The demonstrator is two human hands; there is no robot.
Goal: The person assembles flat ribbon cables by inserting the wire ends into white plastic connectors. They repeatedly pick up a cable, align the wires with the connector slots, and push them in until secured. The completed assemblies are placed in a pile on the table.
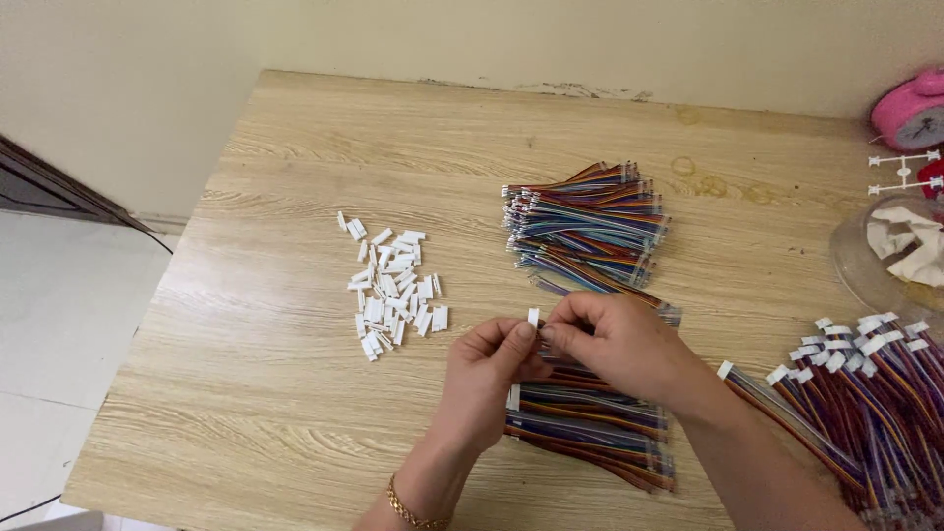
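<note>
I see my left hand and right hand meeting just in front of the big wire bundle that lies mid-table. Both pinch the same small white connector housing: left thumb and forefinger pressed on its lower part, right fingertips pressed together against its right side. The housing stands upright, its long axis running away from me, its top end poking clear above the fingers. Whether a wire is already seated in it I cannot tell; the fingers cover its lower half.

Under my hands, nearer me than the big bundle, lies a second stack of multicoloured wires, long axis running left to right, its middle hidden by my wrists. Left of the big bundle sits a loose heap of white housings, well apart from it. Right of the bundle, at the frame's edge, wires with white ends fan out, cut off by the picture border. Beyond them a clear container with crumpled paper and a pink clock are only partly in view.

The wooden table shows bare board left of the heap and behind the big bundle, up to the wall edge.
</note>
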